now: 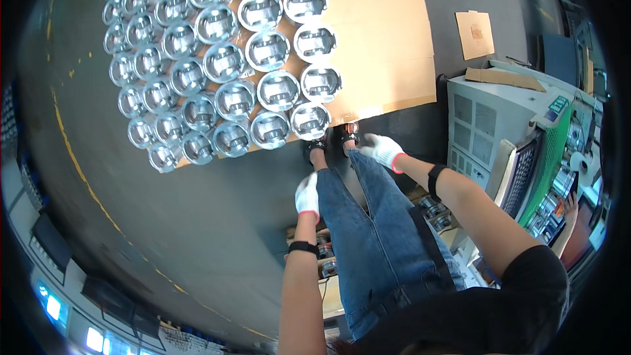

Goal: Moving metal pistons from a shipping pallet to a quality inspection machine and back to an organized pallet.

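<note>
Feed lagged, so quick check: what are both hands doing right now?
Left hand: white glove, loosely curled, holding nothing, beside the jeans.
Right hand: white glove, empty, near the metal cups.

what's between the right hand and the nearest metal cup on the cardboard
In the head view, only the person's sandalled foot lies between the right hand and the nearest metal cup.

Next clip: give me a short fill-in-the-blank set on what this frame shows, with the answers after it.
1. Both hands, the left hand and the right hand, wear ____ gloves.
2. The shiny metal pistons stand in rows on a sheet of ____.
3. Neither hand holds anything; both are ____.
4. The person wears blue ____ trousers.

Answers: white; cardboard; empty; denim
</note>
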A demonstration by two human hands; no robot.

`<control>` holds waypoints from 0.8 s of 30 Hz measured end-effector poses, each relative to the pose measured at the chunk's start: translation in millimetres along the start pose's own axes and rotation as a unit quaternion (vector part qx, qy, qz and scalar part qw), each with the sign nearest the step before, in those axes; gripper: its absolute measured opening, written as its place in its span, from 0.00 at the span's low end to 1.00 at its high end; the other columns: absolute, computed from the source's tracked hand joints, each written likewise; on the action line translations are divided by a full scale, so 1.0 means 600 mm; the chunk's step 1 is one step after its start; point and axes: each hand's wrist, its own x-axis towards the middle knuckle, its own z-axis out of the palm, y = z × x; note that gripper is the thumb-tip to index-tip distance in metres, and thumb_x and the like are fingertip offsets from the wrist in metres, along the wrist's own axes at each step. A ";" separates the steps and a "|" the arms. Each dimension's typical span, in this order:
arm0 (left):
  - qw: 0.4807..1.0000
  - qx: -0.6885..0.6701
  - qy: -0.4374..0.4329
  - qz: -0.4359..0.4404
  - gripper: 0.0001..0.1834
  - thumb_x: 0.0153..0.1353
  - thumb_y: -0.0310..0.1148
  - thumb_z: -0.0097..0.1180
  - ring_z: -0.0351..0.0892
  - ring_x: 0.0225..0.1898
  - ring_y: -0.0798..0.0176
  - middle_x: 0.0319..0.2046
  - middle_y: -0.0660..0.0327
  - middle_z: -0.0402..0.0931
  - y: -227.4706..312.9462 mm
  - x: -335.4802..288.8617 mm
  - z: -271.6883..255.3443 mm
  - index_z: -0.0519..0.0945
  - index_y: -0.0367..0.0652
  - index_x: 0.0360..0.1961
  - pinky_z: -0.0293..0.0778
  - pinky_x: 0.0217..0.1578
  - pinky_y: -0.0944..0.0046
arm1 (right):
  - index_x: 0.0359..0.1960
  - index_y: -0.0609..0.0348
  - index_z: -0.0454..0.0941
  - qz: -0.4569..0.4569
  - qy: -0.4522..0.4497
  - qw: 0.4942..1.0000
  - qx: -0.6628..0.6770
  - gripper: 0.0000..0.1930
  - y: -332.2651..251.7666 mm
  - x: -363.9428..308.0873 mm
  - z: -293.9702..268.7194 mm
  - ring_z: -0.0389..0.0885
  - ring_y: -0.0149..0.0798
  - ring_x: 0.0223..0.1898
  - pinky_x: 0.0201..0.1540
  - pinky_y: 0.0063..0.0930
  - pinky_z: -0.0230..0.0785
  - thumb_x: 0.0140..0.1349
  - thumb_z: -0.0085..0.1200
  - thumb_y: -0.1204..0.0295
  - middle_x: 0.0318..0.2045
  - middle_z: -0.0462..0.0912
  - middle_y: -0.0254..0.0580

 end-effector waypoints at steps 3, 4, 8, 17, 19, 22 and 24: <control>0.999 0.030 0.017 -0.016 0.27 0.61 0.46 0.55 0.75 0.49 0.58 0.49 0.53 0.77 -0.045 -0.068 -0.068 0.76 0.30 0.50 0.67 0.53 0.63 | 0.56 0.68 0.70 0.020 0.033 0.999 -0.007 0.36 0.097 -0.053 0.003 0.72 0.52 0.58 0.60 0.34 0.63 0.51 0.53 0.52 0.53 0.75 0.60; 0.998 0.059 0.018 -0.023 0.28 0.61 0.47 0.55 0.75 0.48 0.58 0.50 0.53 0.77 -0.059 -0.097 -0.093 0.75 0.30 0.51 0.67 0.53 0.63 | 0.57 0.68 0.70 0.036 0.029 0.999 0.004 0.36 0.118 -0.082 -0.002 0.71 0.51 0.59 0.61 0.34 0.62 0.51 0.53 0.52 0.55 0.74 0.59; 0.986 0.047 -0.001 -0.163 0.27 0.61 0.49 0.54 0.76 0.45 0.55 0.47 0.53 0.77 -0.080 -0.227 -0.174 0.76 0.35 0.51 0.71 0.44 0.55 | 0.57 0.68 0.70 0.077 0.059 0.994 0.050 0.36 0.204 -0.218 -0.021 0.71 0.50 0.59 0.62 0.33 0.61 0.52 0.55 0.52 0.56 0.73 0.57; 0.971 0.229 -0.009 -0.066 0.21 0.64 0.52 0.48 0.74 0.28 0.63 0.31 0.62 0.79 0.051 -0.230 -0.298 0.79 0.46 0.43 0.65 0.18 0.62 | 0.56 0.69 0.71 0.158 0.171 0.894 0.383 0.31 0.335 -0.482 0.057 0.77 0.44 0.53 0.57 0.30 0.66 0.54 0.61 0.60 0.51 0.78 0.53; 0.959 0.278 -0.047 -0.017 0.19 0.65 0.50 0.47 0.72 0.22 0.64 0.26 0.64 0.78 0.150 -0.237 -0.240 0.79 0.48 0.42 0.64 0.18 0.63 | 0.56 0.69 0.70 0.189 0.216 0.820 0.495 0.31 0.351 -0.542 0.117 0.79 0.41 0.48 0.53 0.29 0.69 0.53 0.63 0.62 0.47 0.80 0.51; 0.945 0.305 -0.102 0.054 0.17 0.66 0.48 0.47 0.72 0.22 0.65 0.27 0.64 0.78 0.289 -0.250 -0.134 0.78 0.47 0.42 0.65 0.17 0.62 | 0.54 0.70 0.73 0.221 0.217 0.746 0.589 0.30 0.336 -0.627 0.199 0.80 0.40 0.46 0.50 0.29 0.71 0.52 0.64 0.62 0.45 0.81 0.50; 0.923 0.335 -0.155 0.106 0.17 0.66 0.48 0.48 0.73 0.24 0.66 0.28 0.64 0.78 0.354 -0.269 -0.053 0.78 0.46 0.41 0.66 0.19 0.64 | 0.54 0.65 0.74 0.245 0.227 0.784 0.523 0.32 0.356 -0.635 0.282 0.78 0.45 0.51 0.54 0.31 0.68 0.52 0.61 0.55 0.50 0.80 0.50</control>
